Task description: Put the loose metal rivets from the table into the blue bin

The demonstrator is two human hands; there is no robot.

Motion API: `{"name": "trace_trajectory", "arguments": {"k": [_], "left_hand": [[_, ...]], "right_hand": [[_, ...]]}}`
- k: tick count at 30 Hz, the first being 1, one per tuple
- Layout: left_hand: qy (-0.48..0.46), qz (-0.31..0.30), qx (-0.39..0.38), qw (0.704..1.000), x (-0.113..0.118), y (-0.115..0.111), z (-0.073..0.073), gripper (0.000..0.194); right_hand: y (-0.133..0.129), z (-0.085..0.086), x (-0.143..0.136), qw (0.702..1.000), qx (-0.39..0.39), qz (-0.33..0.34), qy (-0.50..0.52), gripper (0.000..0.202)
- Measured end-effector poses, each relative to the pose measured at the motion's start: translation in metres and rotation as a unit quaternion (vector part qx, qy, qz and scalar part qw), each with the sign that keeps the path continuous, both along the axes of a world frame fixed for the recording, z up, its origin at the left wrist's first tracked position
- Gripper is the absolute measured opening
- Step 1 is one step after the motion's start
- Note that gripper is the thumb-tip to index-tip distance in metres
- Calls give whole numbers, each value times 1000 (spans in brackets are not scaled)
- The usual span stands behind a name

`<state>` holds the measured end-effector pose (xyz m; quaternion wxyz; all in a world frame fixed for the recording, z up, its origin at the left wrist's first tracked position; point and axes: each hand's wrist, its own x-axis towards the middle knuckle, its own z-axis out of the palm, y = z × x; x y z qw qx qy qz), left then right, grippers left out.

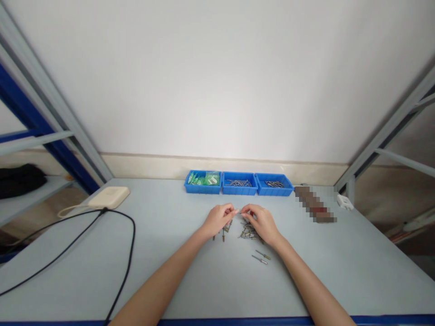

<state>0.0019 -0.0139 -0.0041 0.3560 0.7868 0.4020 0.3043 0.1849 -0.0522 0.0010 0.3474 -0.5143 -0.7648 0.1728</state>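
My left hand (220, 218) and my right hand (260, 222) meet over the middle of the table. Both are closed in a pinch, fingertips facing each other. Between them shows a thin metal pin (239, 212), too small to make out fully. Under my right hand lies a pile of metal fasteners (249, 234), thin shanks with thicker brass-toned ends, much like blind rivets; the hand covers part of it. A smaller group of fasteners (223, 235) is spread below my left hand. Two loose fasteners (261, 259) rest nearer the front edge.
Three blue bins stand along the wall: one with green packets (186, 184), one with silver pins (234, 191), one with darker pins (278, 192). Left are a cream box (109, 197) and black cable (133, 235); right, a blurred object (314, 204) and white adapter (345, 202).
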Motion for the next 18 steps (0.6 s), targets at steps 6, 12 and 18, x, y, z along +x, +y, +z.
{"name": "trace_trajectory", "arguments": {"k": [6, 12, 18], "left_hand": [[-32, -3, -24, 999, 1, 3, -6, 29], [-115, -13, -81, 990, 4, -3, -1, 30], [-135, -26, -115, 984, 7, -6, 1, 32]], "right_hand": [[-1, 3, 2, 999, 7, -21, 23, 15], [4, -6, 4, 991, -51, -96, 78, 16], [16, -18, 5, 947, -179, -13, 265, 23]]}}
